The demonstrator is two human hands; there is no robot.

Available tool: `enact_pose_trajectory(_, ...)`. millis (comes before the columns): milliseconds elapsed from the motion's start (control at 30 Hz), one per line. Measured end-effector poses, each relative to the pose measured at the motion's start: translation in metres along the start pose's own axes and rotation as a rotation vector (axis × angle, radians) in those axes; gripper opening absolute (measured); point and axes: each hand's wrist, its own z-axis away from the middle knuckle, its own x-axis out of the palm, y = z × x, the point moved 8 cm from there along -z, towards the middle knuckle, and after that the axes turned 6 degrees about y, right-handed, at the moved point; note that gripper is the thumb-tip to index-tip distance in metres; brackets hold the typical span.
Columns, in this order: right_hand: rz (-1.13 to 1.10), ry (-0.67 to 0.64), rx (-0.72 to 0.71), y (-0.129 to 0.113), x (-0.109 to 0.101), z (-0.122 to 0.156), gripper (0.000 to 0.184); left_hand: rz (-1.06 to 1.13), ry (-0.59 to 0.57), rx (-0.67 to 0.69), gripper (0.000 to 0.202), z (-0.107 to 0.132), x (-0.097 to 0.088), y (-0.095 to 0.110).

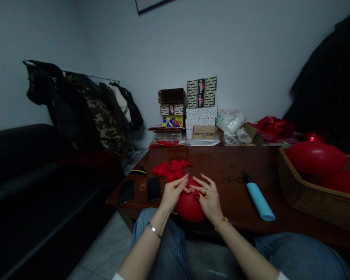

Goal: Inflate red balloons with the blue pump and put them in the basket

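Observation:
Between my hands, at the near edge of the table, is an inflated red balloon (191,210) with its neck pointing up and away from me. My left hand (172,193) pinches at the neck with thumb and fingertips. From the other side, my right hand (209,197) also grips the neck, its thumb and lower fingers closed while the upper fingers reach forward. The fingers partly hide the balloon's mouth. Just beyond my left hand lies a pile of limp red balloons (169,169). To the right of my hands rests a light blue hand pump (260,200) with a black nozzle.
A wicker basket (291,186) holding big red balloons (316,157) stands on the right of the wooden table (216,157). Black loops (230,179) lie near the pump. Two dark phones (154,189) and yellow bands (141,185) lie left. Boxes (202,92) are stacked behind.

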Motion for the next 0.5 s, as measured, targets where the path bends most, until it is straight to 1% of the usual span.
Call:
enact_pose_trajectory(67, 0.037, 0.031, -0.01, 0.001, -0.001, 0.001, 0.029, 0.002, 0.045, 0.006, 0.049, 0.0, 0.002, -0.001)
enact_pose_trajectory(133, 0.066, 0.034, -0.007, 0.003, -0.002, 0.002, 0.025, -0.037, 0.064, 0.059, 0.045, 0.0, 0.003, 0.0)
enact_pose_trajectory(167, 0.078, 0.025, -0.004, 0.004, -0.001, 0.002, 0.024, -0.081, 0.065, 0.097, 0.042, 0.001, 0.002, 0.002)
enact_pose_trajectory(233, 0.109, -0.006, -0.003, 0.005, -0.001, 0.002, 0.023, -0.235, 0.053, 0.193, 0.038, 0.001, 0.0, 0.008)
enact_pose_trajectory(300, 0.159, -0.044, -0.017, 0.005, 0.0, 0.003, 0.025, -0.449, 0.011, 0.306, 0.037, 0.001, 0.002, 0.016)
enact_pose_trajectory(367, 0.23, -0.086, -0.052, 0.002, 0.001, 0.003, 0.03, -0.635, -0.073, 0.407, 0.041, 0.001, 0.008, 0.021)
enact_pose_trajectory(433, 0.3, -0.125, -0.1, -0.002, 0.003, 0.004, 0.031, -0.723, -0.16, 0.459, 0.045, 0.001, 0.015, 0.023)
enact_pose_trajectory(500, 0.354, -0.163, -0.143, -0.008, 0.005, 0.004, 0.027, -0.718, -0.202, 0.454, 0.045, -0.001, 0.019, 0.019)
